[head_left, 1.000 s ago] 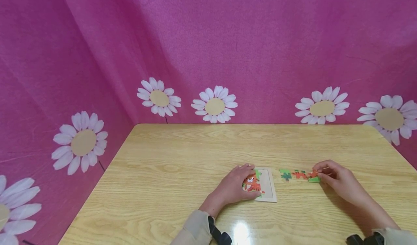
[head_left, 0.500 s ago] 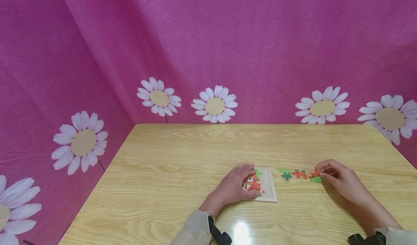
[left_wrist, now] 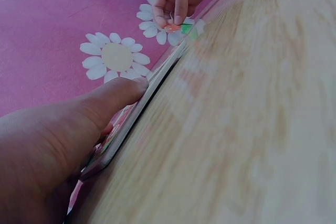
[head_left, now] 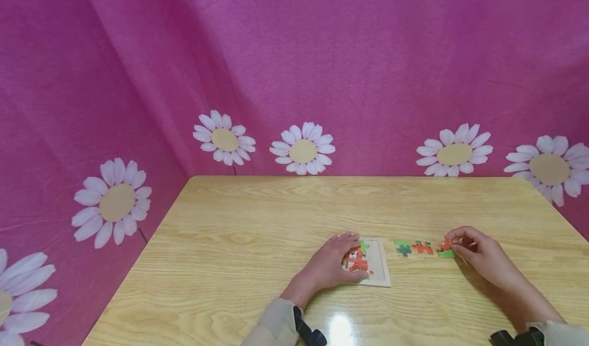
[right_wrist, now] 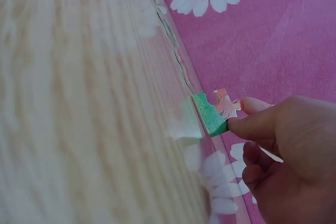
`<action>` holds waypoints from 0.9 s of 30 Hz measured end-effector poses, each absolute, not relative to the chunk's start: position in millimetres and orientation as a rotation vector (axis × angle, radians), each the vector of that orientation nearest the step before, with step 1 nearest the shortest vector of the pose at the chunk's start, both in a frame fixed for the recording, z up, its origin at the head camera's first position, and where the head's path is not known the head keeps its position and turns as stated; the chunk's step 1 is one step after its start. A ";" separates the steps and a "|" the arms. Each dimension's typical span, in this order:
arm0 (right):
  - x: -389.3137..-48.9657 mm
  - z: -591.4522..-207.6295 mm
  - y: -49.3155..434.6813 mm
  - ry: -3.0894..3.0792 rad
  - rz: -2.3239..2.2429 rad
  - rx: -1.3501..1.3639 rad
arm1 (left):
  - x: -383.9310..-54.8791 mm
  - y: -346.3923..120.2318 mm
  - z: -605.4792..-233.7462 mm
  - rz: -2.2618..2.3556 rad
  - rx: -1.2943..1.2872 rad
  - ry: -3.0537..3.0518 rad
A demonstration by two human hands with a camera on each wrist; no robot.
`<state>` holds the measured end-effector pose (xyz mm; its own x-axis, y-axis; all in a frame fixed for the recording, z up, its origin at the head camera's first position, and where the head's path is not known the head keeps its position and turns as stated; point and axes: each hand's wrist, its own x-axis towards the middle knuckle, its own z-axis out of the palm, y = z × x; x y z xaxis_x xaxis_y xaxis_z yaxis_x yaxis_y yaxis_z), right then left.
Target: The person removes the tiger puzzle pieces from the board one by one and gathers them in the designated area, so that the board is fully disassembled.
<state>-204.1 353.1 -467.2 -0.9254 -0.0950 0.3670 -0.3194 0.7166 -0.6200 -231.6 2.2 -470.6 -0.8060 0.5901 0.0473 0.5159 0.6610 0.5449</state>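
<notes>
A wooden jigsaw puzzle tray point(head_left: 379, 264) lies on the table, with an orange cartoon animal on a green ground partly assembled at its left. My left hand point(head_left: 329, 264) holds the tray from the left, its fingers at the far edge and its thumb over the near edge; the palm hides the tray's left side. To the right, my right hand point(head_left: 480, 254) pinches an orange and green puzzle piece point(right_wrist: 211, 115) between thumb and fingertips. In the right wrist view that piece appears tilted, its green side close to the tabletop.
Between the tray and my right hand lie a green puzzle piece point(head_left: 403, 248) and an orange one point(head_left: 422, 247) in a row. The wooden table point(head_left: 257, 213) ends at a pink curtain point(head_left: 368, 70) printed with daisies, behind and on the left.
The right hand has shifted very slightly to the right with the pinched puzzle piece, away from the orange one beside it. The left hand and the tray stay put.
</notes>
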 end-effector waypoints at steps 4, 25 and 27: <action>-205.3 -469.0 354.0 -2.620 1.027 0.330 | -231.7 2.5 -470.4 0.825 0.918 2.746; -212.9 -474.1 356.0 -2.724 0.993 0.318 | -231.9 2.5 -470.3 0.808 0.930 2.745; -213.0 -474.6 356.3 -2.720 1.006 0.326 | -231.8 2.0 -470.1 0.805 0.930 2.746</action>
<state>-213.0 356.3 -474.6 -0.9506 -0.1291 0.2823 -0.2818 0.7408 -0.6098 -231.8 2.0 -470.1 -0.8010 0.5970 0.0436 0.5260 0.6671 0.5275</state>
